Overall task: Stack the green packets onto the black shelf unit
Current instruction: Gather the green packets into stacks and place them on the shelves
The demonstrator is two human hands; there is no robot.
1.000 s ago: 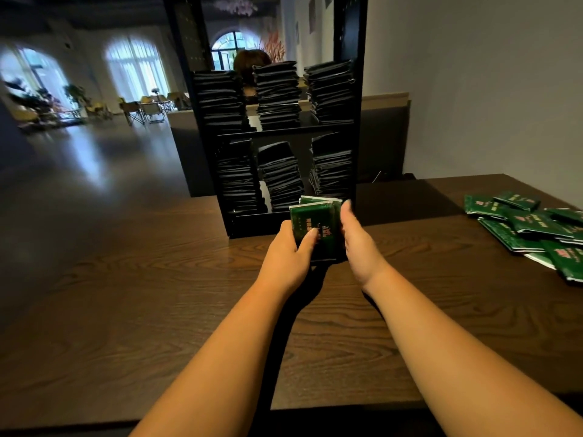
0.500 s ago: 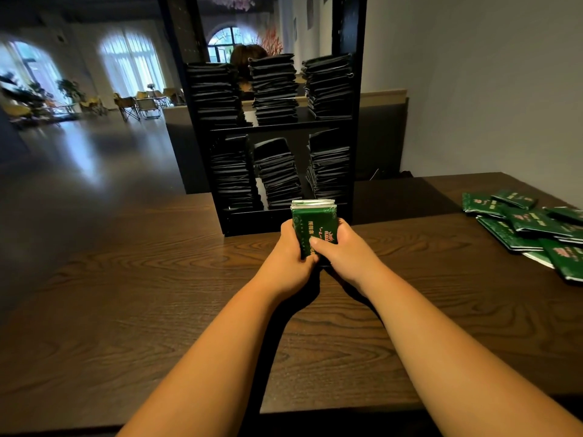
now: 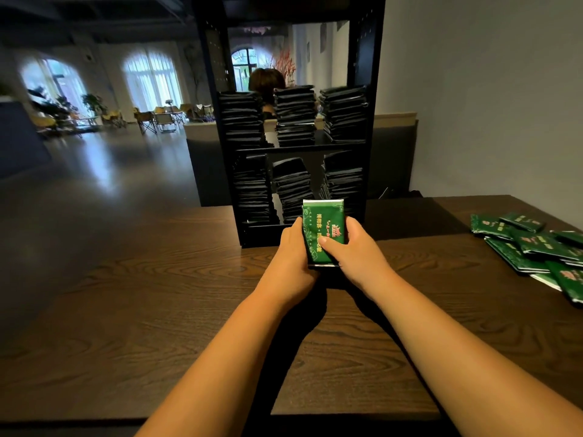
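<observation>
Clamping a packet bundle [image 3: 322, 230] between left hand [image 3: 290, 261] and right hand [image 3: 358, 252], you faced a well-filled shelf unit [image 3: 212, 89]; loose packets [image 3: 536, 244] waited at right

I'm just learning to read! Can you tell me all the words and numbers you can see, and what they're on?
Held green packets, gripped by the left hand and right hand: gold characters and a red emblem, too blurred to read.
Loose green packets on the table: pinkish marks, too small to read.
Dark stacks in the black shelf: no text visible.
Nothing can be quoted.
</observation>
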